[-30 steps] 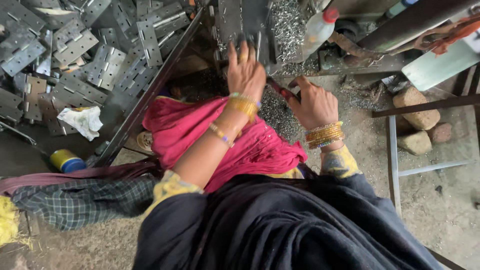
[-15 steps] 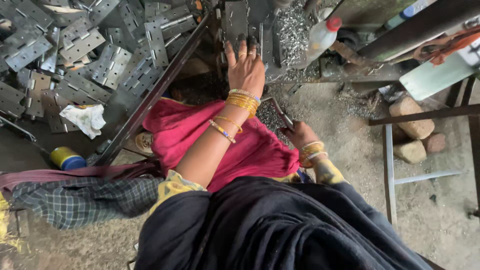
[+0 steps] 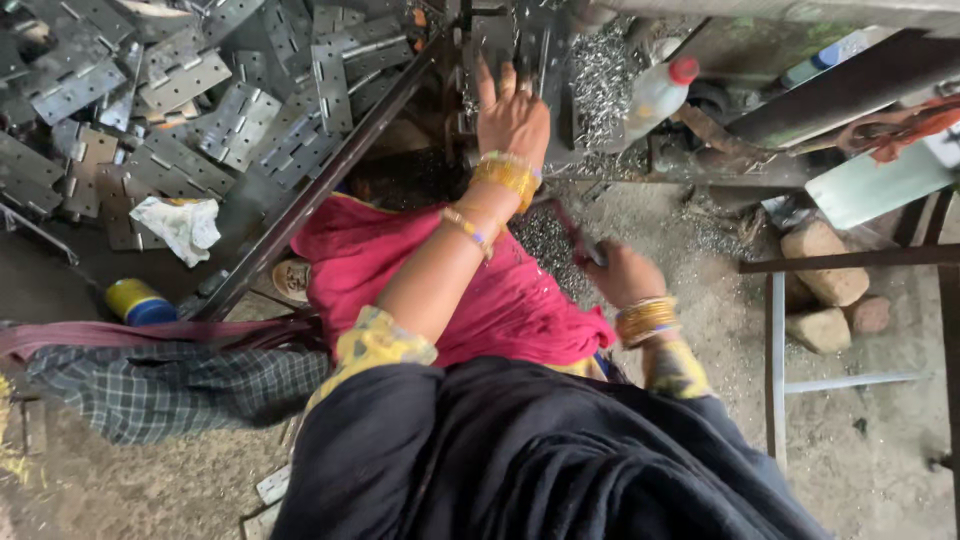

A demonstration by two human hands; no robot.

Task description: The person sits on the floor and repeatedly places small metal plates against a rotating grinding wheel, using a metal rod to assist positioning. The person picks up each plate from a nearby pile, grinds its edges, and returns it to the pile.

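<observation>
The left hand [image 3: 512, 112] rests flat on the machine bed [image 3: 560, 165]; the right hand [image 3: 622, 272] grips a red-handled tool [image 3: 572, 228] — gritty floor [image 3: 690, 290], metal hinges [image 3: 200, 110] heaped left.

Soft, even daylight, moderately bright, brightest on the floor [image 3: 880, 450] at right. No hard shadows; deep shade under the machine frame at top centre. Dull sheen on the hinges [image 3: 190, 110] at upper left, faint glint off the shavings [image 3: 600, 80], no blown glare. Dark cloth [image 3: 520, 460] at bottom nearly without detail. Slight motion blur on the right hand [image 3: 625, 272]; left hand [image 3: 512, 115] sharper. Wide-angle stretch toward the corners, with mild softness at the edges.
</observation>
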